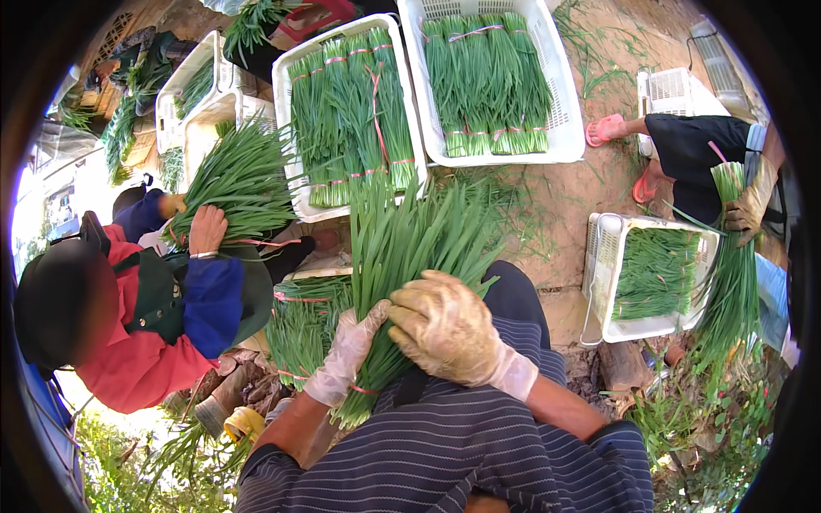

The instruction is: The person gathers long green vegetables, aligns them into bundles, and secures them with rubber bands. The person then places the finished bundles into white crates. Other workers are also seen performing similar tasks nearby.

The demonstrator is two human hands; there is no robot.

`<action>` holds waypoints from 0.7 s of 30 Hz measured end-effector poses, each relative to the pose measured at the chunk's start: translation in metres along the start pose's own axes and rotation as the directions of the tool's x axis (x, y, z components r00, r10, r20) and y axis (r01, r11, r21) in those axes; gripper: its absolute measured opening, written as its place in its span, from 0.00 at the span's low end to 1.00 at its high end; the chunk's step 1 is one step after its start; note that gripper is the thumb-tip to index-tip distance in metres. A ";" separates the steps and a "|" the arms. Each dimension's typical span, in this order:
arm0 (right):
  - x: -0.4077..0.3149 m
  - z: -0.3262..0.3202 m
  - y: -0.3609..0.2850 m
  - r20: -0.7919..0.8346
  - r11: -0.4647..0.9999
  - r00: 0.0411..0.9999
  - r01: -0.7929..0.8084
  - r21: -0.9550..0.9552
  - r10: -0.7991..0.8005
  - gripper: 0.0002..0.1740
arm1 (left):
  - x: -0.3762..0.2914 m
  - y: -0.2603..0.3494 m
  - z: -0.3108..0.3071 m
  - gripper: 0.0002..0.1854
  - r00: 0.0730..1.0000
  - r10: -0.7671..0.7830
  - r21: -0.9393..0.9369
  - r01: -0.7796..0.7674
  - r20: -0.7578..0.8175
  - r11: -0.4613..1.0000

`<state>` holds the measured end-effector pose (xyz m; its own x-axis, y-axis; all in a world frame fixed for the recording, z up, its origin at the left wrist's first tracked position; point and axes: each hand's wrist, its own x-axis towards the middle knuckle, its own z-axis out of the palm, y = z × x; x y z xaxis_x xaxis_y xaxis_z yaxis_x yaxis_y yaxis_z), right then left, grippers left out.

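A bundle of long green leaves (410,237), which look like garlic chives, lies across my lap with its pale cut ends toward me. A pink tie (364,390) circles it near those ends. My left hand (354,343), in a thin translucent glove, grips the bundle's left side. Over its right side my right hand (442,327), in a soiled glove, rests with curled fingers; its fingertips are partly lost among the leaves. Left of my knees, more tied bundles (301,327) lie in a crate that my arm and the leaves partly hide.
Two white plastic crates (420,144) (571,128) of tied bundles stand ahead. Another crate (596,276) sits at right. A person (154,301) at left holds loose leaves; a gloved hand (747,202) at right holds a bundle. Leaf scraps litter the ground (551,224).
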<state>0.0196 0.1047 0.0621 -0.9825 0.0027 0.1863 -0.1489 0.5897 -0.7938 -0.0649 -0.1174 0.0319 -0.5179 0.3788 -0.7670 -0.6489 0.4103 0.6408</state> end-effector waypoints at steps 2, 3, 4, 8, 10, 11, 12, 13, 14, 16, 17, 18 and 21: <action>0.007 0.008 -0.003 -0.105 0.994 0.989 -0.103 0.029 0.105 0.21 | -0.002 -0.007 0.000 0.23 0.995 0.095 0.044 -0.096 0.031 0.994; 0.011 0.010 0.001 -0.128 0.978 0.970 -0.210 0.005 0.209 0.22 | -0.005 -0.002 0.007 0.24 0.998 0.057 0.018 -0.057 0.022 0.998; 0.011 0.015 0.010 -0.115 0.952 0.945 -0.306 0.015 0.306 0.24 | -0.009 0.010 0.020 0.24 1.000 0.020 -0.003 -0.020 0.012 1.000; 0.016 0.013 0.022 -0.015 0.921 0.921 -0.389 0.012 0.389 0.20 | -0.015 0.013 0.029 0.23 1.000 -0.020 0.030 0.020 0.004 0.999; 0.018 0.012 0.025 0.011 0.919 0.919 -0.394 0.007 0.394 0.17 | -0.015 0.013 0.029 0.23 1.000 -0.015 0.076 0.015 0.003 0.997; 0.018 0.014 0.027 0.003 0.930 0.930 -0.367 0.009 0.367 0.15 | -0.014 0.010 0.028 0.23 1.000 -0.001 0.104 0.001 0.001 0.995; 0.016 0.018 0.031 -0.003 0.940 0.940 -0.340 0.010 0.340 0.14 | -0.014 0.009 0.029 0.23 1.000 0.012 0.132 -0.011 0.000 0.991; 0.014 0.020 0.034 -0.010 0.950 0.950 -0.313 0.011 0.313 0.13 | -0.014 0.010 0.031 0.23 1.000 0.010 0.140 -0.010 -0.001 0.990; 0.014 0.021 0.036 -0.012 0.950 0.950 -0.312 0.010 0.312 0.11 | -0.015 0.014 0.034 0.23 1.000 0.008 0.148 -0.007 -0.001 0.989; 0.013 0.023 0.037 -0.012 0.950 0.950 -0.311 0.012 0.311 0.10 | -0.016 0.014 0.036 0.23 1.000 -0.004 0.173 0.004 -0.001 0.985; 0.012 0.024 0.038 -0.047 0.958 0.958 -0.284 -0.039 0.282 0.09 | -0.015 0.011 0.035 0.24 1.000 -0.013 0.191 0.012 0.001 0.982; 0.012 0.025 0.039 -0.081 0.962 0.964 -0.259 -0.091 0.252 0.09 | -0.014 0.010 0.035 0.24 1.000 -0.021 0.208 0.020 0.004 0.978; 0.009 0.015 0.045 -0.132 0.887 0.914 -0.404 -0.225 0.383 0.08 | -0.014 0.012 0.037 0.26 1.000 -0.029 0.237 0.027 0.004 0.971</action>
<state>0.0022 0.1192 0.0198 -0.9404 0.3352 -0.0574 0.2903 0.7032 -0.6491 -0.0446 -0.0875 0.0518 -0.4971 0.3701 -0.7848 -0.5121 0.6051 0.6097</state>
